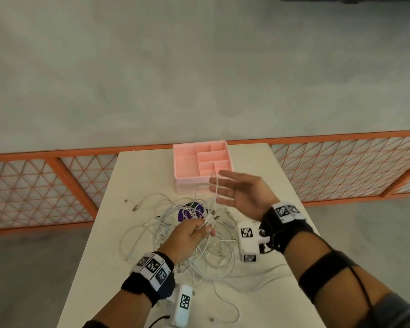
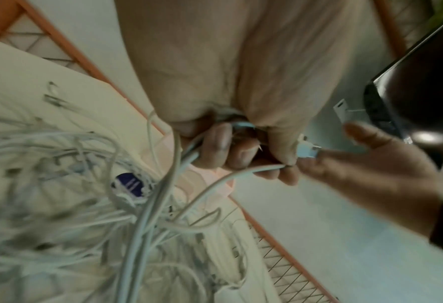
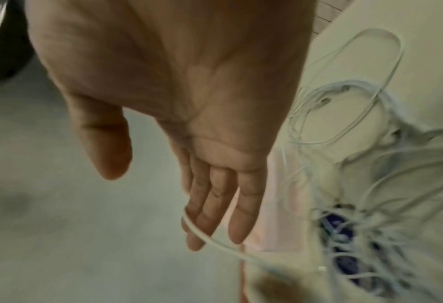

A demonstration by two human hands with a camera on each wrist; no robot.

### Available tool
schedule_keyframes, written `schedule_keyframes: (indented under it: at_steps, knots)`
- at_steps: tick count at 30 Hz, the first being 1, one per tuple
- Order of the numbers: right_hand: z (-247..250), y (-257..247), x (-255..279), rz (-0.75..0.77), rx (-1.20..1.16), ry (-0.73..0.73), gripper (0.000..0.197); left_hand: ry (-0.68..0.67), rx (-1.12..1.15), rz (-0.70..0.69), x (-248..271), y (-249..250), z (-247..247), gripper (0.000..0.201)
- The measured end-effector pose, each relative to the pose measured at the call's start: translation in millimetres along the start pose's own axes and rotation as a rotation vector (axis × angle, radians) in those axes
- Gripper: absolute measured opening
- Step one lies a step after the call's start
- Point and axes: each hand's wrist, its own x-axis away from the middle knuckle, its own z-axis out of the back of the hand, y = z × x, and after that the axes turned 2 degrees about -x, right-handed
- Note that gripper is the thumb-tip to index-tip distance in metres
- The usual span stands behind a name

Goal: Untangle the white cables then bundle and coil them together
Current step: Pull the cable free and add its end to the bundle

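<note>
White cables [image 1: 175, 235] heaped mid-table, loops spilling toward 6 and 8 o'clock, one plug end near the near edge. Cream table [image 1: 137, 176] narrow, bare strips along both long edges. Pink tray [image 1: 202, 163] at 12 o'clock, touching the far edge. Purple disc [image 1: 191, 210] under the tangle. Left hand [image 1: 187, 240] above the heap, fingers curled around a bunch of strands and a plug. Right hand [image 1: 243, 192] at 2 o'clock, raised, fingers straight and spread, one strand looped over them.

Left wrist: left hand [image 2: 231, 147] gripping several strands, white plug [image 2: 307, 150] sticking out at 3 o'clock; right hand [image 2: 370, 174] flat beyond it.

Right wrist: right hand [image 3: 179, 98] flat, a strand across the fingertips [image 3: 238, 227], tangle at 4 o'clock, blurred.
</note>
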Motion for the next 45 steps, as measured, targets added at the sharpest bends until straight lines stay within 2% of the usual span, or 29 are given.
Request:
schedule_keyframes:
  at_steps: [2, 5, 7, 8, 10, 12, 15, 19, 21, 23, 26, 28, 31, 33, 38, 43, 45]
  knots:
    - [-4, -20, -7, 0.070, -0.065, 0.131, 0.027, -0.038, 0.008, 0.018, 5, 0, -1, 0.025]
    - [-4, -44, -18, 0.233, -0.139, 0.423, 0.017, -0.057, 0.054, 0.121, 7, -6, -3, 0.026]
    - [-2, -54, -18, 0.266, -0.034, 0.545, 0.014, -0.020, 0.149, 0.227, 8, -17, 0, 0.028]
    - [-2, -55, -16, 0.273, 0.078, 0.561, 0.018, 0.022, 0.205, 0.278, 7, -21, 2, 0.029]
    - [-6, -49, -10, 0.306, 0.333, 0.497, 0.024, 0.138, 0.331, 0.362, 3, -22, 7, 0.031]
    - [-12, -34, -4, 0.280, 0.567, 0.344, 0.024, 0.227, 0.546, 0.397, -4, -12, 12, 0.031]
    - [-27, -3, 2, 0.134, 0.910, 0.076, 0.021, 0.230, 0.931, 0.368, -18, 11, 21, 0.032]
    - [-33, 38, 9, -0.061, 1.317, -0.221, 0.018, 0.212, 1.151, 0.383, -31, 31, 29, 0.031]
    - [-26, 54, 13, -0.177, 1.483, -0.323, 0.017, 0.239, 1.236, 0.399, -35, 31, 34, 0.033]
    - [-12, 63, 19, -0.296, 1.550, -0.331, 0.015, 0.319, 1.270, 0.397, -38, 24, 42, 0.033]
    - [20, 56, 29, -0.388, 1.471, -0.200, 0.020, 0.407, 1.276, 0.379, -37, 11, 52, 0.032]
    - [45, 40, 34, -0.443, 1.412, -0.101, 0.016, 0.464, 1.276, 0.377, -34, 2, 55, 0.034]
    - [78, 12, 47, -0.600, 1.543, 0.044, 0.008, 0.580, 1.311, 0.343, -31, -11, 60, 0.032]
    - [101, -5, 57, -0.644, 1.524, 0.187, 0.006, 0.604, 1.325, 0.321, -31, -14, 62, 0.032]
    - [158, -41, 68, -0.524, 1.626, 0.540, 0.011, 0.627, 1.346, 0.255, -30, -12, 60, 0.033]
    - [183, -59, 75, -0.145, 1.743, 0.998, 0.020, 0.569, 1.365, 0.194, -32, -12, 55, 0.032]
    - [182, -55, 69, -0.136, 1.744, 1.068, 0.021, 0.557, 1.324, 0.172, -33, -9, 50, 0.032]
